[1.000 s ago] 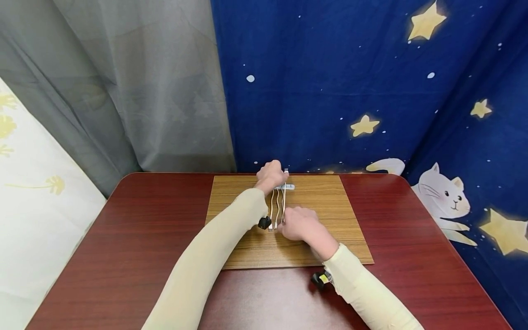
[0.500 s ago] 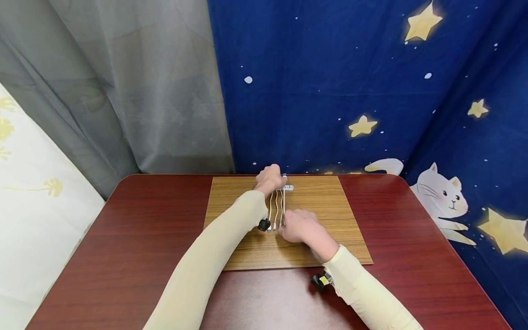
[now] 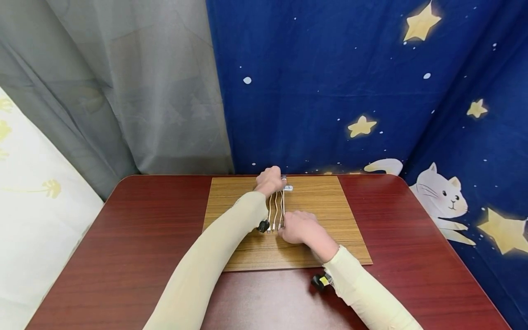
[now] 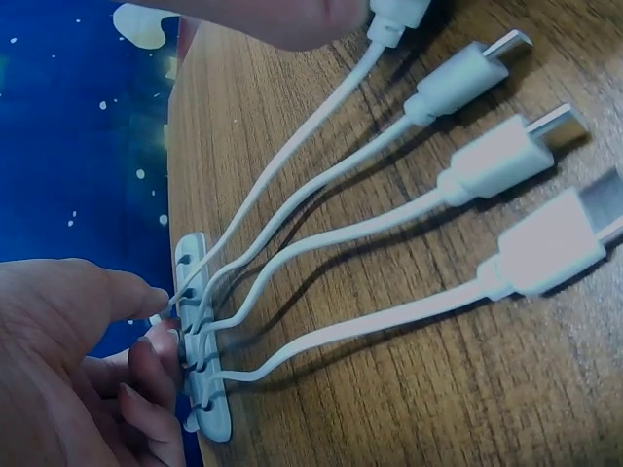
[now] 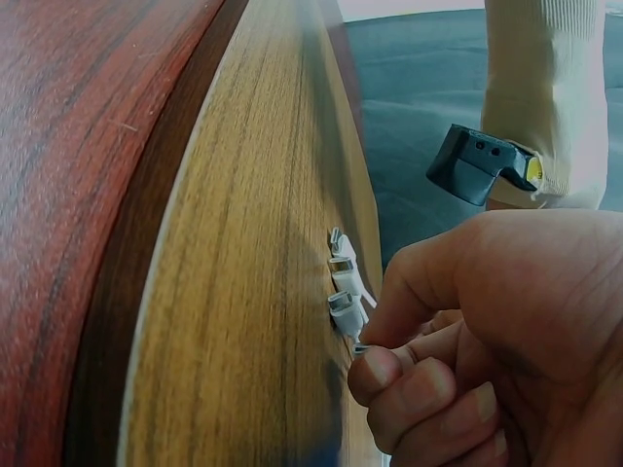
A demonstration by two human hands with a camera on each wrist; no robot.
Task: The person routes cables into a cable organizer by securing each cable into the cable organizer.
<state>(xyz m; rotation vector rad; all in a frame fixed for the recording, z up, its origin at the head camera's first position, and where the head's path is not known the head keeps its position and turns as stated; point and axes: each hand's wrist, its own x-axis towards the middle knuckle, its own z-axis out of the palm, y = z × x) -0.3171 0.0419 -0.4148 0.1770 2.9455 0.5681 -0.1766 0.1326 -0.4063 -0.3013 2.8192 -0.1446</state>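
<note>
A pale cable clip strip (image 4: 219, 418) lies near the far edge of the wooden board, with several white charging cables (image 4: 346, 326) running through its slots. My left hand (image 3: 270, 179) is at the strip, thumb and forefinger pinching a white cable at its far side; a metal-tipped plug (image 3: 283, 177) shows just beyond that hand. Closer to me, my right hand (image 3: 300, 227) pinches the white connector (image 4: 397, 14) of the rightmost cable, its fingers hiding most of it. Three other connectors (image 4: 550, 243) lie side by side to its left, metal tips toward me.
The wood-grain board (image 3: 330, 206) rests on a dark red table (image 3: 152, 243). Behind stand a grey curtain (image 3: 173, 91) and a blue star-patterned curtain (image 3: 309, 91). Each wrist carries a small black camera (image 3: 319, 281). The left forearm reaches across the board's left part.
My left hand has come slightly down and toward me, and the plug beyond it sits lower, closer to the strip. The right hand has stayed nearly in place, still pinching its connector.
</note>
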